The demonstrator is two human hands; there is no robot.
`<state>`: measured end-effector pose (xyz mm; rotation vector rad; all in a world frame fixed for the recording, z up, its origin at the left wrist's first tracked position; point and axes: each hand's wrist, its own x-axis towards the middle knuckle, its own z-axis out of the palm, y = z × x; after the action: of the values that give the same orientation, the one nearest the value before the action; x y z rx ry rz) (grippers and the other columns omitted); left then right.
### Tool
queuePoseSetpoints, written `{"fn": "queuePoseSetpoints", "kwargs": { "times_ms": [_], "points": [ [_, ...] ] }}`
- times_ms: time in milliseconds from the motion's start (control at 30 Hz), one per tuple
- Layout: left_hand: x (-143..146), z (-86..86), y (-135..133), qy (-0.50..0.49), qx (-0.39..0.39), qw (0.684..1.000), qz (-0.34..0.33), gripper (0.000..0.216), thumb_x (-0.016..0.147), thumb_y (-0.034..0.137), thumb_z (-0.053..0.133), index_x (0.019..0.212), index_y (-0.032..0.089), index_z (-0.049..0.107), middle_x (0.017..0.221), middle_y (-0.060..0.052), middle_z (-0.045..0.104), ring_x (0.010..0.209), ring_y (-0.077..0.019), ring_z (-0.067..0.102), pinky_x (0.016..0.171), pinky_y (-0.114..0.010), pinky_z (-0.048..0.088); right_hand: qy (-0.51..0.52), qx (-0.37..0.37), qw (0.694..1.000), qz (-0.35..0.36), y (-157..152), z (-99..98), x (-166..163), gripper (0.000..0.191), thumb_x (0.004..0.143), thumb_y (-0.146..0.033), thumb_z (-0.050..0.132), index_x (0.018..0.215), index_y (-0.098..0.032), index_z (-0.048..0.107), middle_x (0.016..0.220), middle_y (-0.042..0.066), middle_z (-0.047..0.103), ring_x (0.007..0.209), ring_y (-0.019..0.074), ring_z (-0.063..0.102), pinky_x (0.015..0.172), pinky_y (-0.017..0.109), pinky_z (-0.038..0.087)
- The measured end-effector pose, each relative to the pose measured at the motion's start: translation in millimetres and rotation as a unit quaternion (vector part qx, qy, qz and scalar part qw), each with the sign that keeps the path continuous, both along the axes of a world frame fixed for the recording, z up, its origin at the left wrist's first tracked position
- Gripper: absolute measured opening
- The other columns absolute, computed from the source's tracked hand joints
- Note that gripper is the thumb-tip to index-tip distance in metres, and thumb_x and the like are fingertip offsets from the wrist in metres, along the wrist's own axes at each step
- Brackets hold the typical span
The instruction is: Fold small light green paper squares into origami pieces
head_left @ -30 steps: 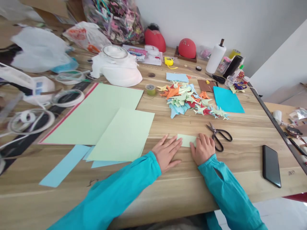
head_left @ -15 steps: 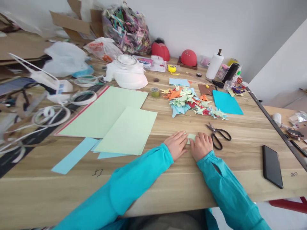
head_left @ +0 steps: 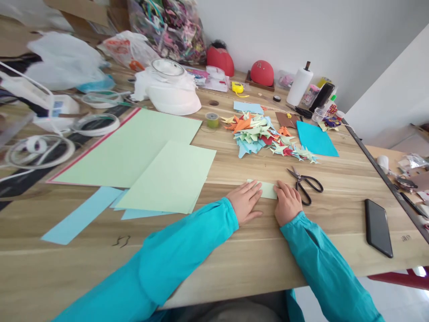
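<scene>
A small pale green paper strip [head_left: 268, 190] lies on the wooden table between my hands. My left hand [head_left: 246, 201] rests flat over its left end, fingers stretched out, pressing it down. At the right end, the bent fingers of my right hand [head_left: 287, 202] close on the strip's edge; the thumb is mostly hidden. Black-handled scissors [head_left: 304, 182] lie with blades apart just beyond my right hand. Farther back is a heap of folded paper shapes [head_left: 254, 134] in green, orange, blue and red. Large pale green sheets [head_left: 170, 176] lie to the left.
Blue paper strips [head_left: 82, 217] stick out near the green sheets. A bright blue sheet [head_left: 317, 138] and a spool [head_left: 212, 120] lie farther back. A black phone [head_left: 378, 228] is at the right. Cable coils [head_left: 95, 124] and plastic bags [head_left: 67, 60] crowd the left side.
My right hand has slid right along the strip, away from my left hand, so more of the green paper shows between them. The view has shifted slightly.
</scene>
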<state>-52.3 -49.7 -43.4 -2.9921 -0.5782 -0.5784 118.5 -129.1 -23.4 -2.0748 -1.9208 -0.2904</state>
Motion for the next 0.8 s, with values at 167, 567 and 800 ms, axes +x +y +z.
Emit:
{"fn": "queuePoseSetpoints", "kwargs": {
  "times_ms": [167, 567, 800],
  "points": [
    [5, -5.9, 9, -0.046, 0.033, 0.998, 0.007, 0.041, 0.083, 0.041, 0.047, 0.107, 0.010, 0.059, 0.119, -0.013, 0.057, 0.115, -0.0280, 0.047, 0.094, -0.041, 0.040, 0.012, 0.006, 1.000, 0.012, 1, -1.4, 6, 0.037, 0.075, -0.009, 0.041, 0.106, -0.021, 0.057, 0.123, 0.004, 0.055, 0.113, 0.0186, 0.046, 0.094, 0.035, 0.031],
    [13, 11.7, 27, -0.084, 0.126, 0.988, -0.022, 0.028, 0.088, 0.015, 0.036, 0.089, 0.010, 0.063, 0.089, -0.010, 0.068, 0.086, -0.0208, 0.061, 0.071, -0.035, 0.050, -0.083, 0.094, 0.984, 0.125, 22, 15.8, -12, 0.014, 0.082, -0.020, 0.049, 0.088, -0.022, 0.062, 0.107, 0.006, 0.061, 0.109, 0.0219, 0.046, 0.100, 0.046, 0.020],
    [12, 17.6, 29, -0.059, 0.108, 0.992, -0.012, 0.029, 0.088, 0.014, 0.035, 0.081, 0.011, 0.063, 0.081, -0.012, 0.066, 0.079, -0.0196, 0.060, 0.071, -0.036, 0.048, -0.092, 0.113, 0.965, 0.218, 41, 11.5, -11, 0.022, 0.083, -0.011, 0.042, 0.077, -0.018, 0.062, 0.083, 0.004, 0.065, 0.098, 0.0173, 0.051, 0.100, 0.041, 0.024]
  ]
}}
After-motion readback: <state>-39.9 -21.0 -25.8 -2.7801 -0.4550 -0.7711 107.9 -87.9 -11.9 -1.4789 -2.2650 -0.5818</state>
